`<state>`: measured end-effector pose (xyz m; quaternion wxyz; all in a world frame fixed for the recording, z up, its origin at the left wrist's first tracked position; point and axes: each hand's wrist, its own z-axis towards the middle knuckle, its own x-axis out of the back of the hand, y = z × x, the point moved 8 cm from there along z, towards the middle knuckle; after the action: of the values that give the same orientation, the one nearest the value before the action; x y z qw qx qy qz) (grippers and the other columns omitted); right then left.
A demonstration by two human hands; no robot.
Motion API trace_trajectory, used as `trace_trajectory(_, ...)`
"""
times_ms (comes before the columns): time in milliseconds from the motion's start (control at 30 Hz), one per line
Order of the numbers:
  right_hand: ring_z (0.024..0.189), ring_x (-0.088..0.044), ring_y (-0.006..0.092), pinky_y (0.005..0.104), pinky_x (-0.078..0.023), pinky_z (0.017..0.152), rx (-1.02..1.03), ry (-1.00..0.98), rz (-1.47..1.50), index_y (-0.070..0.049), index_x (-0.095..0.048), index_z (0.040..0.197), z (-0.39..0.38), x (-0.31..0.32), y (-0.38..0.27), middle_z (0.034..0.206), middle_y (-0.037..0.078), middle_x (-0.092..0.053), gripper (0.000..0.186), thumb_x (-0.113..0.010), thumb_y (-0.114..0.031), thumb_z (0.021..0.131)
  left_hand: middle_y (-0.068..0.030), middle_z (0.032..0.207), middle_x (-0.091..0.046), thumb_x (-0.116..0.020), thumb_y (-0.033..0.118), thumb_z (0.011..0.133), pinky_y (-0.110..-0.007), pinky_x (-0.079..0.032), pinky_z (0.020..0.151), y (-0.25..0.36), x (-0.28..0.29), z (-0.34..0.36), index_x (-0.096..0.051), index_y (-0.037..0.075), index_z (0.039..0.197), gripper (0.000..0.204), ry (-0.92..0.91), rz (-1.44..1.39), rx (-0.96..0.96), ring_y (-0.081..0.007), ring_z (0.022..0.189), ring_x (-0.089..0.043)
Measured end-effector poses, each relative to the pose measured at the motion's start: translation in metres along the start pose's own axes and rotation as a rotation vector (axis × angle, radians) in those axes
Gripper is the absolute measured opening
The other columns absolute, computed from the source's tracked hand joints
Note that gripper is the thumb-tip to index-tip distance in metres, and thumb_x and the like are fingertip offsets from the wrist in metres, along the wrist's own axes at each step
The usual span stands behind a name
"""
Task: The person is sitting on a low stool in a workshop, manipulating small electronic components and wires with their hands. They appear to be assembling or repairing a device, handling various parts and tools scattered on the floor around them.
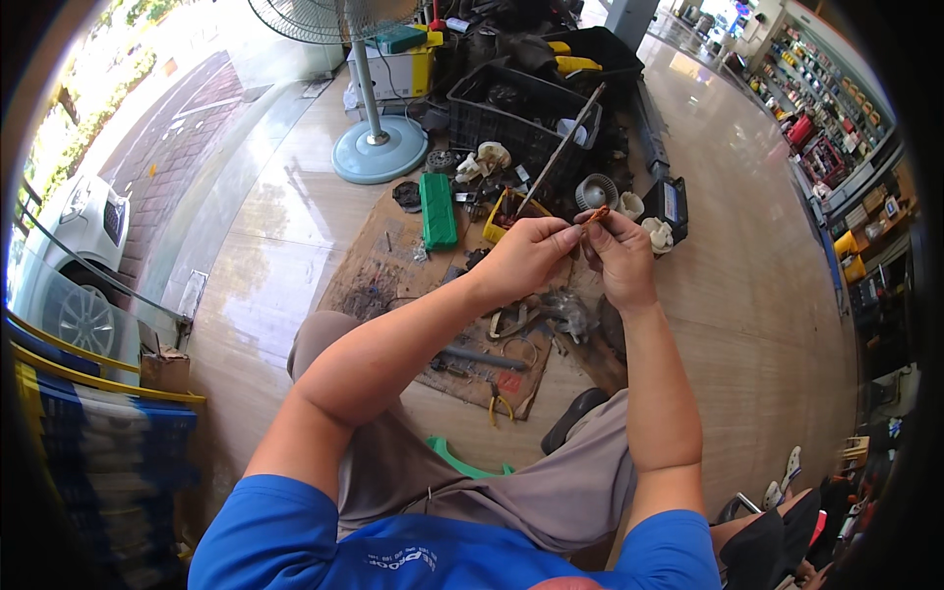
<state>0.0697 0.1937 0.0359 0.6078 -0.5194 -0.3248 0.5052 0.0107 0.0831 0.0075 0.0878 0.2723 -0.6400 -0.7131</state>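
Out in front of me, above the cardboard, my left hand and my right hand meet with their fingertips pinched together. Between them is a small bunch of copper-coloured wire, its end standing out above the right fingers. Both hands appear to grip it, though the fingers cover its lower part. Below the hands, greyish scrap parts lie on the stained cardboard sheet. A yellow tray and a long green case are just beyond the left hand.
Yellow-handled pliers lie near my feet. A black crate of parts, with a long rod leaning on it, stands behind the hands. A fan base is at the far left, and a dark box at the right. Another person's leg shows lower right.
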Motion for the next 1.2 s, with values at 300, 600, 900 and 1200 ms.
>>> trace_trajectory(300, 0.077, -0.053, 0.0032, 0.0189, -0.043, 0.068, 0.065, 0.122, -0.127, 0.0, -0.069, 0.102, 0.003, 0.004, 0.005, 0.087, -0.003, -0.065, 0.015, -0.067, -0.015, 0.097, -0.0036, 0.072, -0.061, -0.058, 0.022, 0.101, -0.026, -0.044, 0.057, 0.023, 0.003, -0.003, -0.066, 0.0, 0.101, 0.024, 0.186, 0.657, -0.344, -0.0102, 0.063, -0.054)
trace_trajectory(600, 0.059, -0.047, 0.0039, 0.0183, -0.035, 0.053, -0.011, -0.035, 0.012, -0.004, -0.068, 0.105, 0.001, 0.002, -0.003, 0.074, -0.003, -0.058, 0.02, -0.068, -0.021, 0.095, 0.001, 0.067, -0.049, -0.053, 0.027, 0.105, -0.025, -0.033, 0.048, -0.002, -0.009, -0.002, -0.061, 0.005, 0.101, 0.024, -0.133, -0.163, 0.041, -0.0079, 0.053, -0.04)
trace_trajectory(900, 0.067, -0.052, 0.0035, 0.0186, -0.038, 0.056, 0.13, 0.095, -0.145, -0.004, -0.069, 0.104, 0.003, 0.004, -0.005, 0.08, -0.003, -0.063, 0.016, -0.068, -0.018, 0.096, -0.0027, 0.071, -0.059, -0.058, 0.027, 0.102, -0.026, -0.041, 0.052, 0.019, -0.003, 0.0, -0.063, 0.004, 0.101, 0.023, 0.086, 0.339, -0.24, -0.0095, 0.058, -0.05)
trace_trajectory(1200, 0.065, -0.051, 0.002, 0.0177, -0.038, 0.056, 0.018, 0.001, -0.146, -0.005, -0.069, 0.113, -0.001, 0.006, -0.01, 0.08, -0.006, -0.064, 0.022, -0.067, -0.019, 0.096, -0.0012, 0.066, -0.056, -0.055, 0.026, 0.103, -0.024, -0.035, 0.046, 0.002, -0.005, 0.002, -0.06, 0.004, 0.091, 0.026, -0.043, -0.015, 0.022, -0.0085, 0.052, -0.046)
